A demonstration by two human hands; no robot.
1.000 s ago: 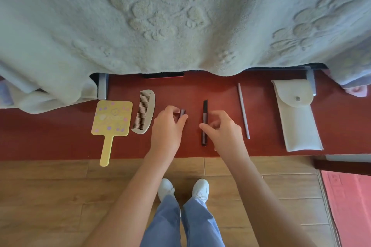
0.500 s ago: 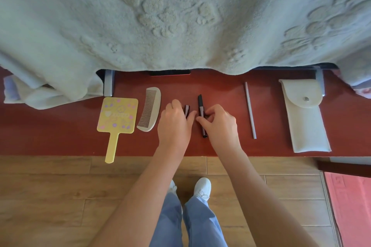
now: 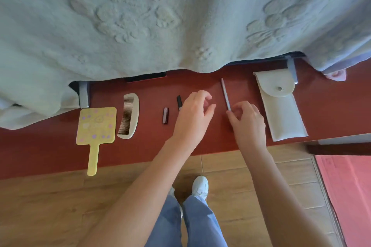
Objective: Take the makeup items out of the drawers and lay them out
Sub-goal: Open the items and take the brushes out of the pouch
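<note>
Right hand (image 3: pixel 248 121) fingers pinched on slim pencil (image 3: pixel 225 94) at desk (image 3: pixel 40 146) centre-right, left hand (image 3: pixel 193 115) loosely spread, empty; best slid parallel beside dark pen (image 3: pixel 179 102).

The single head view looks steeply down from above the person's own feet, facing a red ledge (image 3: pixel 50 146) whose near edge crosses mid-picture. It sits close, both forearms reaching in from the bottom edge; a pale blanket (image 3: pixel 140 16) fills the far half.
</note>
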